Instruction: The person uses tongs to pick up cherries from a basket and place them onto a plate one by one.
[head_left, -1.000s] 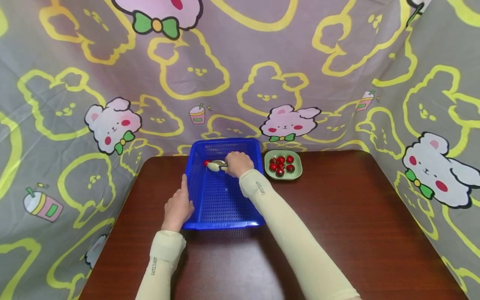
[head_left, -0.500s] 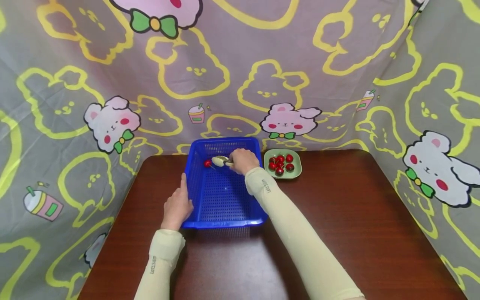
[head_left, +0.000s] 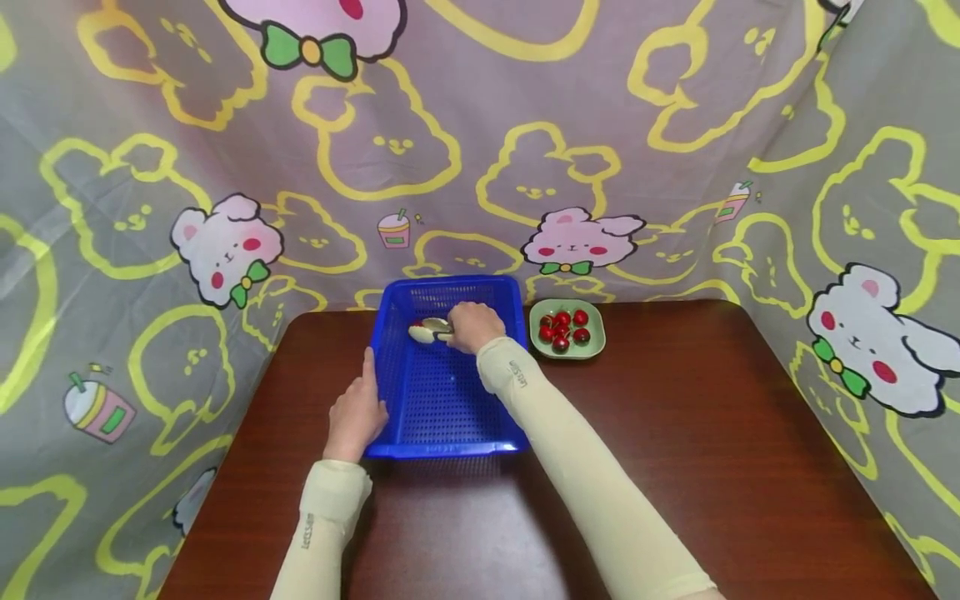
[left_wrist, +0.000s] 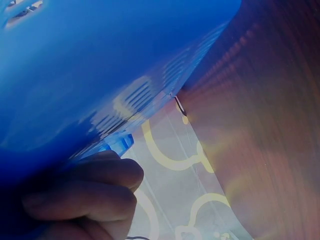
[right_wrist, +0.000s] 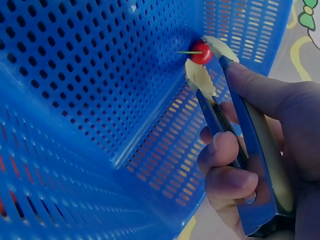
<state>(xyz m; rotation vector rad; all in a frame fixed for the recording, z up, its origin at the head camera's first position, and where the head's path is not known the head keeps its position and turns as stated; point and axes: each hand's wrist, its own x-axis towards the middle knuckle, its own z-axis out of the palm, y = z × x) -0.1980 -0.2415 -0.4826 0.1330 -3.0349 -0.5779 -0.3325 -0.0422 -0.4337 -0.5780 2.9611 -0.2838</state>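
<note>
My right hand point(head_left: 476, 327) grips metal tongs point(right_wrist: 252, 135) with cream scalloped tips, thumb on one arm and fingers curled round the other. The tong tips stand apart on either side of a red cherry point(right_wrist: 202, 53) with a green stem, in the far left corner of the blue plastic basket point(head_left: 450, 408). In the head view the tongs mostly cover that cherry. My left hand point(head_left: 356, 418) holds the basket's left rim, index finger stretched along it and the other fingers point(left_wrist: 105, 197) curled at the outside of the rim.
Right of the basket stands a pale green dish point(head_left: 597, 340) with several cherries point(head_left: 562, 321) in it. The brown table point(head_left: 720, 433) extends to the right and front. A patterned cloth point(head_left: 465, 108) hangs close behind the basket and along both sides.
The tongs first drew back right from the cherry, then moved left again with their tips around it. My left hand has stayed on the rim.
</note>
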